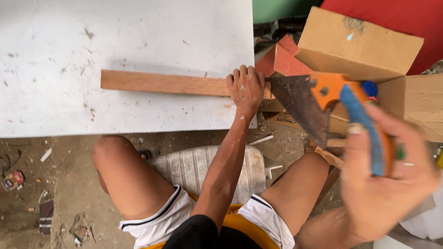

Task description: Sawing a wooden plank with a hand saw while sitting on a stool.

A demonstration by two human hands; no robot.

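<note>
A reddish wooden strip (161,83) lies across a white board (124,41), its right end sticking past the board's edge. My left hand (247,87) presses down on that end, fingers curled over the strip. My right hand (383,184), blurred and close to the camera, grips the orange and blue handle of a hand saw (304,101). The saw's dark, rusty blade points left, its tip touching the strip just to the right of my left hand.
Cardboard boxes (357,44) and red wooden pieces (286,60) stand at the right. A white ribbed plastic seat (194,168) sits under me between my knees. Scraps and debris lie on the dirt floor (32,184).
</note>
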